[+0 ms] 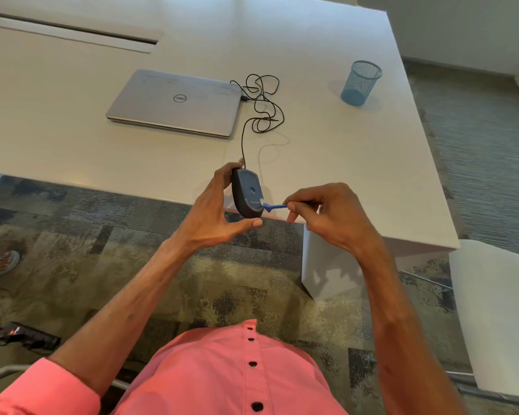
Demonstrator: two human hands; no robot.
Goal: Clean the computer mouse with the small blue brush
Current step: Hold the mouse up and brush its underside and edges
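My left hand (215, 215) holds a dark wired computer mouse (246, 190) on its side above the table's front edge, its underside turned toward me. Thumb sits at the mouse's rear, fingers wrap the far side. My right hand (327, 214) pinches the handle of the small blue brush (274, 206) between thumb and fingers. The brush's white bristle tip touches the lower right of the mouse's underside. The mouse's black cable (262, 106) runs up from it and lies coiled on the table.
A closed silver laptop (174, 103) lies on the white table (357, 163), the cable plugged into its right side. A blue mesh pen cup (360, 82) stands at the far right. A white chair (498, 319) is at lower right; a power strip (27, 336) lies on the carpet.
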